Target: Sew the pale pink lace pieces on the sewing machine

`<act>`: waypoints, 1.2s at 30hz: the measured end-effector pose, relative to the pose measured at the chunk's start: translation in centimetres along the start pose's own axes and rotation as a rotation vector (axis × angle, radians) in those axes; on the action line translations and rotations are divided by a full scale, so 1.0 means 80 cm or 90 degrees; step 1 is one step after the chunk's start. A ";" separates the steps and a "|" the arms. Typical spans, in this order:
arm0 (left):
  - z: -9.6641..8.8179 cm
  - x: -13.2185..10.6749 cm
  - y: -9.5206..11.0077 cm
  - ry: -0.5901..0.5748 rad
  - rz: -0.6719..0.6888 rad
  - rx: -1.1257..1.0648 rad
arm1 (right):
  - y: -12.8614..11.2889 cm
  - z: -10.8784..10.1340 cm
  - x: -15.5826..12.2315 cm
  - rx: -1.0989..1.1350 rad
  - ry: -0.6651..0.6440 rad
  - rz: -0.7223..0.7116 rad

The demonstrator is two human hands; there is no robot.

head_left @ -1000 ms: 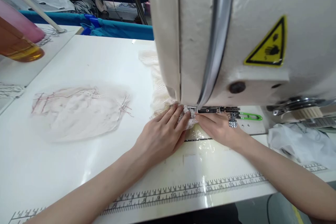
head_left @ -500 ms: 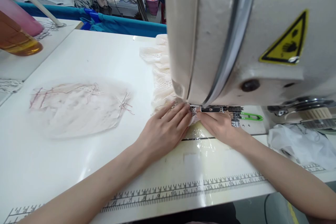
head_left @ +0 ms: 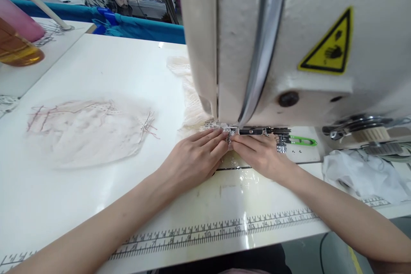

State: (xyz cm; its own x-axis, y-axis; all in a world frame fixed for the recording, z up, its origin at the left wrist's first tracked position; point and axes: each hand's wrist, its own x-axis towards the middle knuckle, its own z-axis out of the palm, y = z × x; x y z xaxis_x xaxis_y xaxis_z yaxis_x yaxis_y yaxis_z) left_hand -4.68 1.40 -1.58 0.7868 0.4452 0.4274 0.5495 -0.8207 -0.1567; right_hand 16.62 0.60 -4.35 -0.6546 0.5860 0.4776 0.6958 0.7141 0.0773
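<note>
Both hands work under the head of a sewing machine (head_left: 237,51). My left hand (head_left: 195,156) rests palm down, its fingers together and closed on cream lace fabric (head_left: 194,105). The lace spreads behind that hand and goes partly out of sight behind the machine head. My right hand (head_left: 258,152) comes in from the other side, thumb and index finger closed at the lace edge beside the metal presser parts (head_left: 253,131). Only a narrow strip of lace shows between the fingertips. The needle cannot be made out.
A pale fabric piece with red threads (head_left: 86,132) lies on the white table (head_left: 64,201). A printed ruler (head_left: 205,235) runs along the front edge. At right are green thread snips (head_left: 302,140) and a white cloth (head_left: 362,175). Bottles (head_left: 19,47) stand at far left.
The view has shifted a little, so the machine appears further left. My fingertips have drawn nearer each other at the lace, and the left fingers look more bent.
</note>
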 end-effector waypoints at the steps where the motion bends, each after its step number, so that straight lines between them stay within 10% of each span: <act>1: 0.000 0.000 0.000 -0.002 -0.005 0.003 | -0.001 -0.002 0.002 0.000 -0.008 0.001; 10: -0.018 -0.002 0.006 0.011 -0.105 -0.026 | -0.010 -0.011 0.009 0.079 0.012 -0.018; 26: -0.026 -0.004 0.009 0.049 0.021 0.043 | -0.010 -0.023 0.000 0.179 0.109 -0.112; 36: -0.007 -0.015 0.008 -0.098 -0.010 -0.040 | -0.013 -0.026 0.007 0.170 0.100 -0.134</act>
State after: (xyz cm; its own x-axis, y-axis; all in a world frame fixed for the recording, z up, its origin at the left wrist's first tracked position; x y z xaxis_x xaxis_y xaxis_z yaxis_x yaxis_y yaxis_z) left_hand -5.47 0.13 -1.69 0.8142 0.5043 0.2875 0.5479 -0.8313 -0.0935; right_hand 16.14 -0.61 -2.38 -0.7078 0.3640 0.6055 0.4353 0.8997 -0.0321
